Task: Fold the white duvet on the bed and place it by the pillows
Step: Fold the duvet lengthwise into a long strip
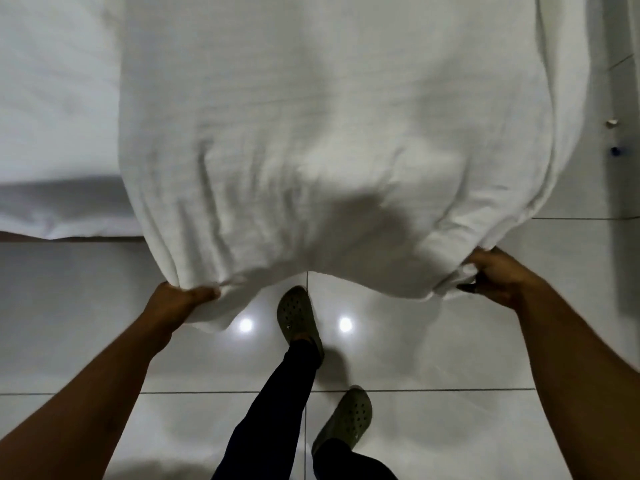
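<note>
1. The left hand [180,299], arm outstretched, pinches the white duvet [311,150] at its near edge.
2. The right hand [498,275] clenches the opposite corner.
3. The duvet hangs off the bed [52,133] above the tiled floor [450,341].

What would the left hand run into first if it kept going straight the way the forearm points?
The left hand already has its grip on the white duvet, so more duvet comes first. Beyond that hanging fold lies the bed, probably its near edge, though depth is hard to judge here.
</note>
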`<action>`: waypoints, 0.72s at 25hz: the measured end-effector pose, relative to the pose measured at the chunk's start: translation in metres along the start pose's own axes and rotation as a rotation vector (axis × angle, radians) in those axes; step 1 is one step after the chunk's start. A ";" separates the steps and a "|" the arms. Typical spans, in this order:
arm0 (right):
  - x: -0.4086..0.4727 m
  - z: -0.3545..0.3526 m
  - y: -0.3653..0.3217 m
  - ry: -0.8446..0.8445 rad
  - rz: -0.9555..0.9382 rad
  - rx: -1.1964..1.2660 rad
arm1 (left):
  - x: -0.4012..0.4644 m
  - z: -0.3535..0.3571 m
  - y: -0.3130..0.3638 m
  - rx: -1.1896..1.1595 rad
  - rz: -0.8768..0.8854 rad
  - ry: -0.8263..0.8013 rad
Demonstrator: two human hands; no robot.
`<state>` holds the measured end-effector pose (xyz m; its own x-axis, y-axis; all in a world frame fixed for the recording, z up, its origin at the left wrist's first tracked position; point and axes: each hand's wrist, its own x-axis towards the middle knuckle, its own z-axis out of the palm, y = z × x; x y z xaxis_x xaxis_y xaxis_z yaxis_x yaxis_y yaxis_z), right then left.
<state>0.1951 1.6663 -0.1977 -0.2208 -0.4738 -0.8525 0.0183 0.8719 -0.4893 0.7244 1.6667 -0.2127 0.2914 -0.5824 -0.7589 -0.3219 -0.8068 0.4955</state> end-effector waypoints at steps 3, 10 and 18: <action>-0.032 -0.002 0.034 0.135 -0.067 -0.184 | -0.032 0.005 -0.028 0.099 0.028 -0.004; -0.170 -0.058 0.065 0.452 -0.175 0.143 | -0.172 -0.049 -0.026 0.073 0.156 0.340; -0.305 -0.075 0.004 0.249 -0.386 0.040 | -0.318 -0.072 0.069 -0.002 0.184 0.012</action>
<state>0.1896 1.8235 0.0740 -0.4464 -0.7148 -0.5383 -0.0749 0.6293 -0.7735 0.6748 1.7894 0.0934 0.2384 -0.7214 -0.6502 -0.3688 -0.6866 0.6266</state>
